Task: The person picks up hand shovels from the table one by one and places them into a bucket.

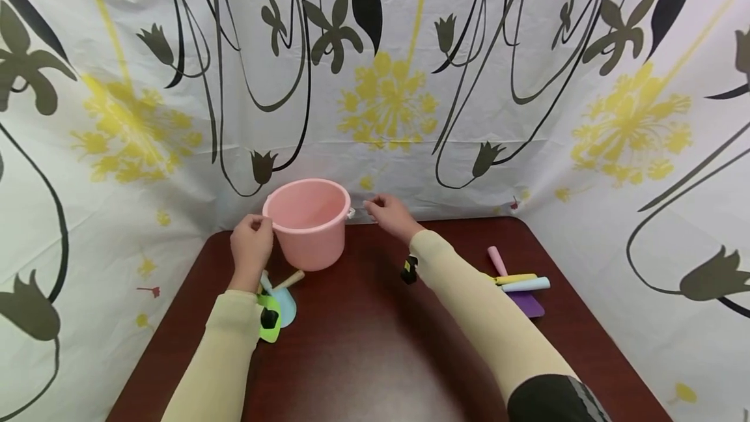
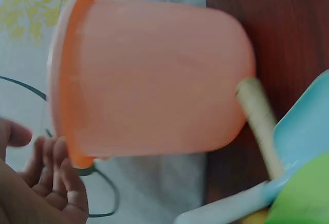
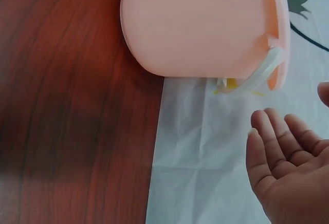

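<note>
A pink bucket [image 1: 310, 239] stands upright near the table's back edge, its white handle [image 3: 259, 72] hanging behind the rim on the right. My left hand [image 1: 252, 246] is at the bucket's left rim, fingers loosely bent; in the left wrist view the fingertips of that hand [image 2: 46, 183] are beside the rim of the bucket [image 2: 159, 80], and contact is unclear. Off the bucket's right side, my right hand [image 1: 394, 215] is raised with nothing in it. The right wrist view shows that hand [image 3: 293, 167] apart from the bucket [image 3: 200, 23], its fingers relaxed.
Beneath my left forearm lie a light blue shovel [image 1: 286, 305], a green one [image 1: 269, 334] and a tan handle [image 1: 291, 280]. At the right of the dark red table [image 1: 328, 370] are pink [image 1: 496, 259], yellow [image 1: 515, 278] and pale blue handles [image 1: 527, 284] with a purple blade [image 1: 529, 305]. Patterned cloth hangs behind.
</note>
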The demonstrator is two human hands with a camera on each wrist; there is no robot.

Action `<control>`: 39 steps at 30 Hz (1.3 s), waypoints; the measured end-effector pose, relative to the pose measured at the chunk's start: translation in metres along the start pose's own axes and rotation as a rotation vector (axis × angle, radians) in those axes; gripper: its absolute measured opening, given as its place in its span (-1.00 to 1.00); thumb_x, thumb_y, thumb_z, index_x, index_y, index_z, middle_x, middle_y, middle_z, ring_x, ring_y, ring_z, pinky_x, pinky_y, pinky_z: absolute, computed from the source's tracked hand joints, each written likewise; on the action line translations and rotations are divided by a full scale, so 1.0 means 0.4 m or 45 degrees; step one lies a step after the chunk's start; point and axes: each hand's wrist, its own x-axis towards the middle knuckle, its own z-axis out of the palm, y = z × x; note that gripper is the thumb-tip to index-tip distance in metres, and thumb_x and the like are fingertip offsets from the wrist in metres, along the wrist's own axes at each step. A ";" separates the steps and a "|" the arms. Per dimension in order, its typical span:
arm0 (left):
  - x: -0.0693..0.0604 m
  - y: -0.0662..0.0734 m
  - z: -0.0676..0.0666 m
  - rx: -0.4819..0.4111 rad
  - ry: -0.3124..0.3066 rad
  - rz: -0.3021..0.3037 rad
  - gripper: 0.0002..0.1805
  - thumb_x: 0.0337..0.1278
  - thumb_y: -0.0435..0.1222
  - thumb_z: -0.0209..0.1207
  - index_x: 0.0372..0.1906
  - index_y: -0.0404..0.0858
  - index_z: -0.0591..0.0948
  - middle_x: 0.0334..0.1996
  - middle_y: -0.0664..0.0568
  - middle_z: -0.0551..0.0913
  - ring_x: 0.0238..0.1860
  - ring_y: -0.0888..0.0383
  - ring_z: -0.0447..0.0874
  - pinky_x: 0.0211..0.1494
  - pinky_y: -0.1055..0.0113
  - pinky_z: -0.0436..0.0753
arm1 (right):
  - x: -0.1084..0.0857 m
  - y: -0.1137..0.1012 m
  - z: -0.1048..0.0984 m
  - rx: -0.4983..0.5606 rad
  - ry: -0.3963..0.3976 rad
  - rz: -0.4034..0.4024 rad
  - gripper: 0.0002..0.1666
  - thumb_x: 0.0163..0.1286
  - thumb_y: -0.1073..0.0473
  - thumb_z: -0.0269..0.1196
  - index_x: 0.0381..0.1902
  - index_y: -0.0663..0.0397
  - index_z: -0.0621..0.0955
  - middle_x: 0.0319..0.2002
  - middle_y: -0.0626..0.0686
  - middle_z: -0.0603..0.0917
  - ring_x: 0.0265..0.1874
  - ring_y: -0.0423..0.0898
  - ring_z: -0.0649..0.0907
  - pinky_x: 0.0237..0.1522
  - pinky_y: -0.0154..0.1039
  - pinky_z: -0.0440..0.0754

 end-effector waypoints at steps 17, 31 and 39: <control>0.065 -0.031 0.026 -0.410 -0.051 -0.439 -0.73 0.60 -0.10 0.04 0.10 -0.20 0.54 0.00 -0.01 0.60 -0.02 0.11 0.61 0.10 0.26 0.62 | 0.141 -0.033 0.048 0.134 0.117 0.115 -0.62 0.74 -0.08 0.23 0.22 0.08 0.62 0.20 0.18 0.69 0.20 0.18 0.73 0.30 0.13 0.69; 0.110 -0.051 0.027 -0.627 -0.211 -0.546 -0.63 0.70 -0.03 0.06 0.25 -0.21 0.54 -0.05 0.08 0.62 -0.08 0.19 0.60 0.11 0.31 0.64 | 0.200 -0.065 0.106 0.295 0.167 0.175 -0.63 0.67 0.16 0.29 0.17 0.38 0.74 -0.23 0.10 0.74 -0.30 -0.07 0.75 0.00 -0.04 0.83; 0.117 -0.052 0.019 -0.736 -0.247 -0.643 -0.62 0.70 -0.07 0.07 0.28 -0.24 0.56 -0.15 0.13 0.61 -0.14 0.21 0.54 0.06 0.39 0.65 | 0.197 -0.058 0.116 0.336 0.129 0.193 -0.63 0.69 0.21 0.24 0.23 0.39 0.74 -0.01 0.27 0.79 -0.26 -0.05 0.75 0.19 0.10 0.75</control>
